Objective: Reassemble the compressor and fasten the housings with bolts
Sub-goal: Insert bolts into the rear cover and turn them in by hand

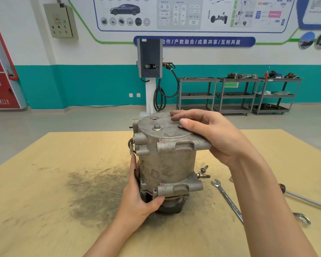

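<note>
the compressor (pixel 167 162) stands upright on its pulley end near the middle of the wooden table (pixel 44 191), just right of a dark smear of grime on the wood. the left hand (pixel 139 199) grips the compressor low on its left side — thumb curled under the lower housing flange, fingers wrapped round the far side out of view. the right hand (pixel 209 134) rests over the top right edge of the compressor, fingers laid fairly straight across the flat top cover and the thumb pressing on the cover near a bolt head, palm against the upper flange. one bolt (pixel 157 127) stands in the top cover near its centre. right of the compressor's base, two loose bolts (pixel 203 172) lie on the table, close to the casting. further right of the compressor lies a combination wrench (pixel 228 199), and beyond it a screwdriver (pixel 304 198) — its shaft partly hidden by the right forearm.
</note>
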